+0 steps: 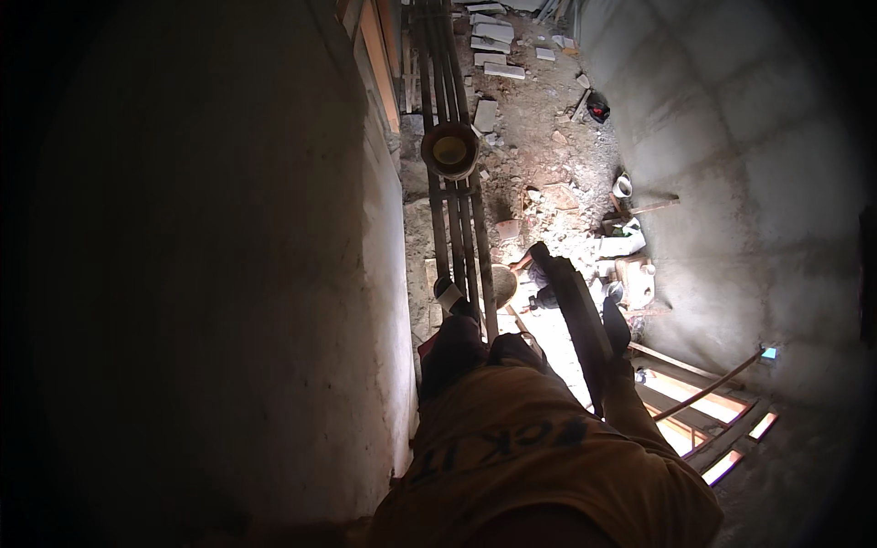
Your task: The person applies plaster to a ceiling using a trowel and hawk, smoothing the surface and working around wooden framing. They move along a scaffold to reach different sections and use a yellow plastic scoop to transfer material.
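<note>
Our right hand (617,326) is dark and shadowed against the right side of a long, tilted board (577,315); we cannot tell how firmly its fingers close, nor how our left hand stands. Ahead and left of the right hand, a bucket (471,163) sits over long poles (440,237).

Bold dark lettering (501,449), printed across a mustard shirt (539,489) — a few capitals, only partly legible
</note>
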### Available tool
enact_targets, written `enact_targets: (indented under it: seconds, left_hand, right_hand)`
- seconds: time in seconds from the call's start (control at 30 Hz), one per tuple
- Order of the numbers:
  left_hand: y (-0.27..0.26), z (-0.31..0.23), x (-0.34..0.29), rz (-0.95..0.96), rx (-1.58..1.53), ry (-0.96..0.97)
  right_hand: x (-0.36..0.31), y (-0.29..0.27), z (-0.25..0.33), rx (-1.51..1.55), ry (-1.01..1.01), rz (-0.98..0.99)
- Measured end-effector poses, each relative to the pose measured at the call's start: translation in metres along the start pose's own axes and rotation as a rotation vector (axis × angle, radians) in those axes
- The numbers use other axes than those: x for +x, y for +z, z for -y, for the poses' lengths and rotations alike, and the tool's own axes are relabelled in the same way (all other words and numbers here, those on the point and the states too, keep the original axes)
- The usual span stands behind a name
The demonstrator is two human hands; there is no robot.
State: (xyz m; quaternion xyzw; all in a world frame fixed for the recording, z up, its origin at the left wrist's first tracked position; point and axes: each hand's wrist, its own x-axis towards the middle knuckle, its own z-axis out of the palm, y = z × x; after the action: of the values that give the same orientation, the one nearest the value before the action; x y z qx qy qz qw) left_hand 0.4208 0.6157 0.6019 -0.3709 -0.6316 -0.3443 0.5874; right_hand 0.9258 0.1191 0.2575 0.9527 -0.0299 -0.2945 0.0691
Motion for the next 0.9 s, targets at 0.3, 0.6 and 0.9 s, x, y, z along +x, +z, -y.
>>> enact_targets:
  seconds: [0.3, 0.6, 0.9]
  left_hand:
    - [-0.007, -0.032, 0.001, 0.052, -0.007, -0.068]
    - [-0.022, -0.053, 0.01, 0.119, -0.06, -0.179]
    - [-0.032, -0.099, -0.018, 0.17, -0.252, -0.346]
  right_hand:
    - [0.069, -0.068, 0.101, -0.096, -0.02, 0.002]
    - [0.135, -0.105, 0.143, -0.173, -0.144, -0.04]
    - [0.169, -0.203, 0.283, -0.271, -0.608, -0.157]
